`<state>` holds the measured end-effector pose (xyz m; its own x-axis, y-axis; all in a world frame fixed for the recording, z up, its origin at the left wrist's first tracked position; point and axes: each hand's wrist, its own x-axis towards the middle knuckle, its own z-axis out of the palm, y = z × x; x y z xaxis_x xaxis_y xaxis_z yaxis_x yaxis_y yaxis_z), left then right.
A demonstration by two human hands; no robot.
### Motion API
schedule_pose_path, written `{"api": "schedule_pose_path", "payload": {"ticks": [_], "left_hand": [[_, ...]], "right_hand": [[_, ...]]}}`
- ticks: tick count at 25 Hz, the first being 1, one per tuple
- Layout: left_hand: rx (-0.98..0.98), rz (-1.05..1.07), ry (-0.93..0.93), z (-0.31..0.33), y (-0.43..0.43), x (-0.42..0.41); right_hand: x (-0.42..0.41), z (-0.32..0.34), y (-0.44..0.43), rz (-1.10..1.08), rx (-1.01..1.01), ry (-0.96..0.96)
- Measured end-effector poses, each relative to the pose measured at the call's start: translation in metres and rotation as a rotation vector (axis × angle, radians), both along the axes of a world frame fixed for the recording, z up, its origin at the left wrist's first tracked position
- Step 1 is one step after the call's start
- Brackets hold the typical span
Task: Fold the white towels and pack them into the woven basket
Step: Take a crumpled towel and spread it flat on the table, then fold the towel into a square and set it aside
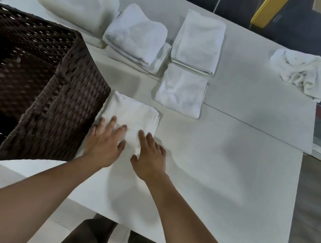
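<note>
Folded white towel (136, 114) lies on desk (221, 159), just beside the woven basket (68, 94). Both left hand (104, 144) and right hand (150, 156) rest flat on its near edge, fingers (111, 122) straight, gripping nothing. More folded towels (197, 43) and one crumpled towel (301, 72) lie further back

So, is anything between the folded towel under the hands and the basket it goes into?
Nothing visible. The left hand and right hand rest flat on the folded towel, which lies right beside the woven basket. Only the basket's own wall separates them, so the towel would need lifting over the rim.
</note>
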<state>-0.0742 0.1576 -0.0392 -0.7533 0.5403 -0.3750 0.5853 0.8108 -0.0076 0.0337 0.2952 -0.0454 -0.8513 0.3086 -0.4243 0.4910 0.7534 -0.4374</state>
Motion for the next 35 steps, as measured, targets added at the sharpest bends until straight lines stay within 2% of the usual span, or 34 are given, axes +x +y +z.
{"api": "schedule_pose_path", "payload": {"ticks": [6,10,16,22,28,35], "left_hand": [[-0.022,-0.055,-0.113,0.016,-0.004,-0.014],[0.092,-0.091,-0.126,0.042,0.000,0.006],[0.352,-0.261,-0.121,0.087,0.005,0.045],[0.541,-0.410,-0.057,0.123,0.031,0.079],[0.559,-0.522,-0.053,0.121,0.090,0.103],[0.440,-0.471,-0.143,0.086,0.204,0.136]], "right_hand": [[0.002,0.013,0.000,-0.011,-0.020,-0.015],[0.031,0.050,-0.001,-0.146,0.007,0.072],[0.080,0.103,-0.001,-0.337,0.112,0.221],[0.129,0.125,0.004,-0.562,0.204,0.322],[0.166,0.115,0.051,-0.724,0.257,0.342],[0.209,0.080,0.162,-0.761,0.144,0.256]]}}
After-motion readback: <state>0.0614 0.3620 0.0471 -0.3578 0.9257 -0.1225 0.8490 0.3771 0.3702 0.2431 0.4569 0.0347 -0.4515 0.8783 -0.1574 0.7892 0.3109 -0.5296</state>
